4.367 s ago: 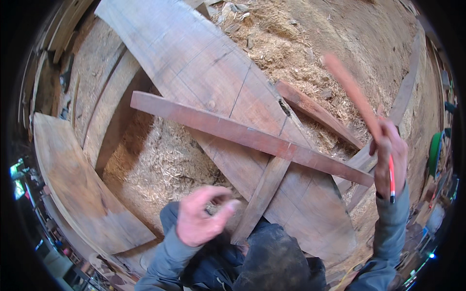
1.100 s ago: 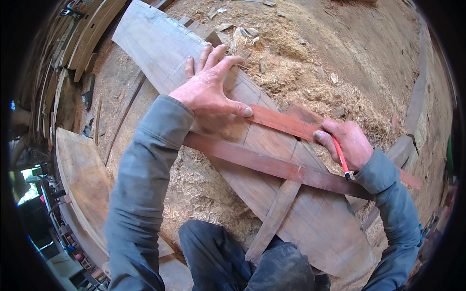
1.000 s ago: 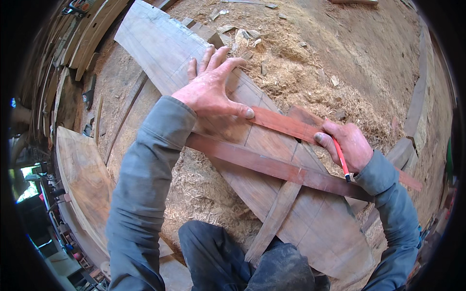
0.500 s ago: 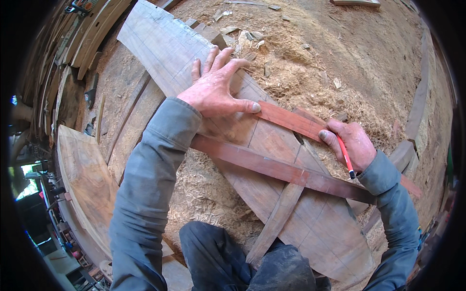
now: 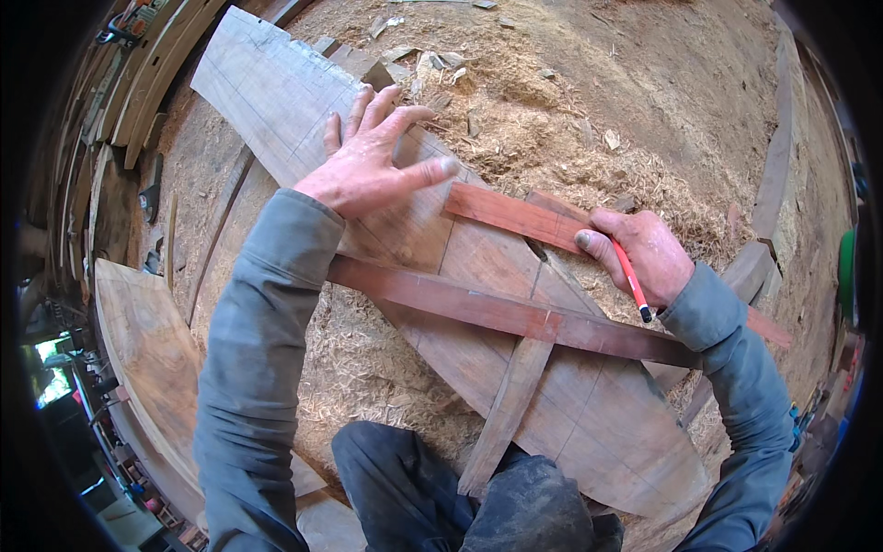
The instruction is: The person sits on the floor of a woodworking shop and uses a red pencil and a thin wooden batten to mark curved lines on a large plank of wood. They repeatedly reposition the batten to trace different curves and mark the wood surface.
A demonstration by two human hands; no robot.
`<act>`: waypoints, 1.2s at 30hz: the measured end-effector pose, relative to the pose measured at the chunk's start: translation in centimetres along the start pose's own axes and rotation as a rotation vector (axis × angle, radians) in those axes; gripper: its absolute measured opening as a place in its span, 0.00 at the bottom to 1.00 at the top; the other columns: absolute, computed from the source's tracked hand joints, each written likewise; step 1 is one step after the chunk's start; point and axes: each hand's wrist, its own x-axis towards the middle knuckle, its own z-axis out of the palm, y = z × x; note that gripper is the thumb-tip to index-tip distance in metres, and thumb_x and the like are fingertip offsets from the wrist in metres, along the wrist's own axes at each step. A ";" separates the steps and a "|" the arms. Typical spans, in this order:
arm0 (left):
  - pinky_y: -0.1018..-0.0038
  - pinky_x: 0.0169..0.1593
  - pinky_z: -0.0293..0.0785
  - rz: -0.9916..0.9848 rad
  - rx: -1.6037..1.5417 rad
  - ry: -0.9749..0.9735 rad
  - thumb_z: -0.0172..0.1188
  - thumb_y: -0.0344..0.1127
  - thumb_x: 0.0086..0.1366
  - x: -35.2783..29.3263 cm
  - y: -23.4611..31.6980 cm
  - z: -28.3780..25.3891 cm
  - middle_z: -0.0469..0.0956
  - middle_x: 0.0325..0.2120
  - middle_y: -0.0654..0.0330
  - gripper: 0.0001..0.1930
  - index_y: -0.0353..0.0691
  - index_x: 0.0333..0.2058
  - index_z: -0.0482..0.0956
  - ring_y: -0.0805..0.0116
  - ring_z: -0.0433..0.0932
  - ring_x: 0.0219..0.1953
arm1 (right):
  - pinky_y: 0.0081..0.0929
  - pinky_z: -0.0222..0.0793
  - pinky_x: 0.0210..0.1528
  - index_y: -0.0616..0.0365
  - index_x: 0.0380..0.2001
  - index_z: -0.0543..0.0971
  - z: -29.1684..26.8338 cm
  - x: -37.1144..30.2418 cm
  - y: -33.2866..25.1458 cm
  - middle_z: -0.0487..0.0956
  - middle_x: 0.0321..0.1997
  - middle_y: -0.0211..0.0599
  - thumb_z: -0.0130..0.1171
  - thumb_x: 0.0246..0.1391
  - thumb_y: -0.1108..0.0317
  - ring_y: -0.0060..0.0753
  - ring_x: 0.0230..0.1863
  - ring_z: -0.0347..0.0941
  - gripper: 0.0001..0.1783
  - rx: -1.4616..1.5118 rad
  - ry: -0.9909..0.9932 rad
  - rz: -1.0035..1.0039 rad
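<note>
Right hand (image 5: 648, 256): gripping reddish batten (image 5: 515, 218) and red pencil (image 5: 632, 279) | Batten: over marked plank (image 5: 589, 423) | Left hand (image 5: 363, 167): splayed over plank (thumb clear of batten) | Risk: unpinned end may pivot

The left hand (image 5: 363, 170) was at eleven o'clock, fingers (image 5: 375, 112) fanned, thumb (image 5: 426, 174) toward three. The right hand (image 5: 648, 258) was curled at three o'clock, thumb toward ten.

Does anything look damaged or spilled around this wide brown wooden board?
Yes: the wide brown wooden board has a dark, ragged gap at its right edge, breaking its otherwise smooth line. Loose, pale wood shavings lie scattered around it.
</note>
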 end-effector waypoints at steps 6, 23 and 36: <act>0.36 0.77 0.23 0.054 0.048 0.055 0.62 0.79 0.58 -0.6 0.4 0.4 0.44 0.79 0.50 0.50 0.59 0.72 0.64 0.47 0.30 0.82 | 0.50 0.69 0.31 0.60 0.32 0.76 -0.1 0.0 -0.3 0.73 0.22 0.55 0.56 0.71 0.59 0.61 0.26 0.75 0.16 0.022 0.010 -0.007; 0.57 0.69 0.70 0.430 -0.672 0.576 0.65 0.38 0.70 -0.6 4.2 -6.4 0.80 0.56 0.49 0.22 0.38 0.59 0.78 0.56 0.75 0.63 | 0.29 0.68 0.22 0.58 0.37 0.81 -10.6 2.9 -6.8 0.75 0.23 0.33 0.56 0.72 0.53 0.26 0.23 0.74 0.18 -0.261 0.789 -0.593; 0.55 0.61 0.76 0.673 -0.296 0.489 0.66 0.37 0.68 -3.2 9.6 -7.3 0.79 0.50 0.45 0.19 0.32 0.53 0.77 0.51 0.79 0.55 | 0.32 0.74 0.26 0.57 0.36 0.84 -13.7 7.5 -13.2 0.79 0.23 0.37 0.54 0.73 0.54 0.31 0.20 0.74 0.19 -0.375 0.524 -0.851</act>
